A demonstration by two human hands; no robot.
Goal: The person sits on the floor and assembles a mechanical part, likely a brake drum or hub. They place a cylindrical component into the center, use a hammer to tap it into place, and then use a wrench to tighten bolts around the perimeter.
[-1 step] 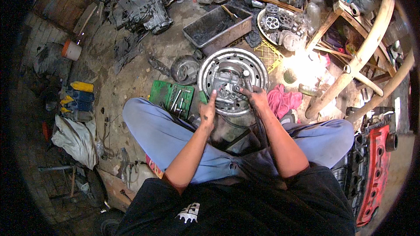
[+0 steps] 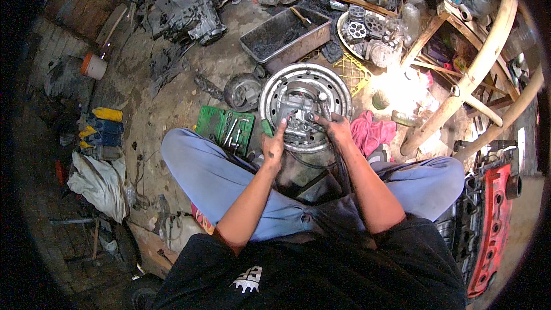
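Grimy left hand [image 2: 274, 146] and right hand [image 2: 336, 129], fingers spread apart, on grey metal part [image 2: 295, 112] inside steel wheel rim [image 2: 338, 89].

green socket set case [image 2: 225, 128], dark metal tray [image 2: 282, 37], pink rag [image 2: 370, 132]

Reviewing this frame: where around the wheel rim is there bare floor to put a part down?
Bare dirt floor lies left of the wheel rim, between the green socket tray, the dark metal pan and the engine part. Right of the rim it is crowded: pink rag, wooden poles. Both hands, left hand and right hand, occupy the rim itself.
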